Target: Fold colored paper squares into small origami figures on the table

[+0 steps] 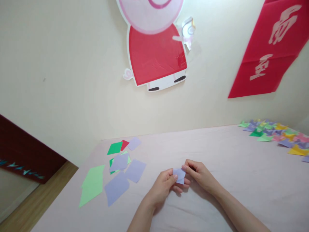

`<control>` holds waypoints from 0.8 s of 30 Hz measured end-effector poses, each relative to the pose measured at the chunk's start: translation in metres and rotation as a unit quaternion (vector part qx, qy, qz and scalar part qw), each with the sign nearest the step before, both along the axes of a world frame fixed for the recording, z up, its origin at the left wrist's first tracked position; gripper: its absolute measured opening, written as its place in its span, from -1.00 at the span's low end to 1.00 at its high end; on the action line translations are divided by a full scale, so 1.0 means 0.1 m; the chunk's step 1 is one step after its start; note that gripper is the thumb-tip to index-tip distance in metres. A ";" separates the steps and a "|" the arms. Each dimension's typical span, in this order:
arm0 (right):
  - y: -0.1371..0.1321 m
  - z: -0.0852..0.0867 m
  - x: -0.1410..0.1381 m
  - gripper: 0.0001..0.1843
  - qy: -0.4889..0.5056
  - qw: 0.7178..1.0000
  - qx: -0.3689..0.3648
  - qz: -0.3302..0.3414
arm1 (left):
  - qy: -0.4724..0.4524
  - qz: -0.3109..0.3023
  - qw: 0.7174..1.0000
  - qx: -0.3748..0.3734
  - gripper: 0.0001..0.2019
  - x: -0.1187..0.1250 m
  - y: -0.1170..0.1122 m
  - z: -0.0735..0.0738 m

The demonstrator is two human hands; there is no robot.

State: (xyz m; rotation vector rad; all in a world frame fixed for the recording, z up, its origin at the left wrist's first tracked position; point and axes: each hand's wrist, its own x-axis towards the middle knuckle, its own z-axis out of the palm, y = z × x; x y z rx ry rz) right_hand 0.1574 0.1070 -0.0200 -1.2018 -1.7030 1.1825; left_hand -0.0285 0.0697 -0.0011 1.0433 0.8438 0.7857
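Between the left hand (166, 183) and the right hand (196, 170) sits a small purple paper (179, 174), squarish (no clear long axis shows) and mostly over the left, whose half-curled fingers support it beneath a pressing thumb; the right pinches its far right corner.

Cream wall (72, 64), brightest at one o'clock; cartoon cutout (156, 54) at twelve; red banner (267, 48) at two; dark-red panel (26, 148) towards nine; wood-look floor (50, 187) at eight; pale cloth-covered surface (159, 148) at six.
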 end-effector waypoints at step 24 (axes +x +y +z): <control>0.04 0.04 0.03 -0.47 0.021 0.998 0.006 -0.055 | 0.067 0.126 0.990 -0.005 -0.52 0.16 -0.01 -0.15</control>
